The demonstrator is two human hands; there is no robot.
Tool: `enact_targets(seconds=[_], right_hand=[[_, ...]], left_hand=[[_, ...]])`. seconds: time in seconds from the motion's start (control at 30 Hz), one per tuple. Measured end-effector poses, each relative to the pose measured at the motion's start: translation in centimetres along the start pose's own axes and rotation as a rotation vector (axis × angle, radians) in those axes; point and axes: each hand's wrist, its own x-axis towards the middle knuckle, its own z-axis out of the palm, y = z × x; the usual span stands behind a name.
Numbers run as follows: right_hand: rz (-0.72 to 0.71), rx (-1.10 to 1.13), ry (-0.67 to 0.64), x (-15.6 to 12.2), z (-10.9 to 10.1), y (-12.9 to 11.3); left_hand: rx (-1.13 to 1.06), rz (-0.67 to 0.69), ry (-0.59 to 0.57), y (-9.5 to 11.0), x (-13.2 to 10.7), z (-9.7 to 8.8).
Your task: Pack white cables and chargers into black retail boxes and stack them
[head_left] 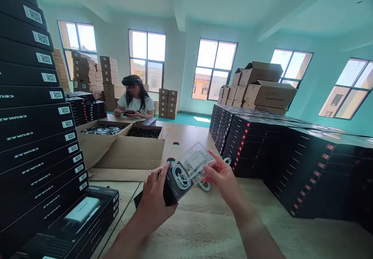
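My left hand (pixel 157 193) is wrapped round a small black box (pixel 176 189), tilted above the table. A coiled white cable (pixel 180 176) shows at the box's upper end. Beyond it, a clear plastic tray (pixel 199 150) holding a white charger-like block (pixel 196 161) sticks out at an angle. The fingers of my right hand (pixel 221 175) pinch the near right edge of that tray. Whether the tray is partly inside the box I cannot tell. Another white cable (pixel 204 186) lies on the table behind my hands.
Tall stacks of black boxes stand at the left (pixel 35 142) and right (pixel 247 146). An open carton (pixel 128 154) with small dark pieces sits ahead on the wooden table (pixel 204 228). A co-worker (pixel 135 103) sits beyond it. Brown cartons (pixel 265 92) are piled at the back right.
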Motion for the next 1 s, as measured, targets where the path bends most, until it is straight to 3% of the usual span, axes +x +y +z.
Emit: enact_targets(seconds=[0.17,0.23,0.33,0.43,0.5,0.63,0.7,0.9,1.0], right_hand=[[-0.171,-0.232,0.008,-1.3,0.0,-1.8],[-0.115,-0.214,-0.067,-1.7,0.3,-2.2],[0.041,0.027,-0.198,-1.9,0.7,-2.4],[0.087,0.200,-0.162,-1.6,0.9,-2.1],[0.109,0.121,-0.189,-1.4,0.8,-1.7],[0.195,-0.114,-0.450,-1.7,0.5,-1.5],[0.201,-0.133,-0.497,-2.0,0.4,-1.8],[0.040,-0.295,-0.382,-1.9,0.6,-2.2],[-0.067,-0.358,-0.327,-1.5,0.4,-1.4]], left_hand=[[-0.113,-0.008,-0.016,0.9,-0.2,-0.1],[-0.164,-0.025,-0.019,1.3,-0.2,-0.3],[-0.251,-0.073,-0.018,1.7,-0.2,-0.6],[-0.337,-0.087,0.010,2.0,-0.1,-0.8],[-0.371,-0.069,0.012,2.2,-0.2,-0.7],[-0.410,0.013,-0.013,2.8,-0.8,0.5],[-0.448,0.027,-0.012,3.1,-1.3,1.2],[-0.606,-0.169,-0.027,3.1,-2.1,2.9],[-0.715,-0.183,-0.043,2.2,-1.9,2.8]])
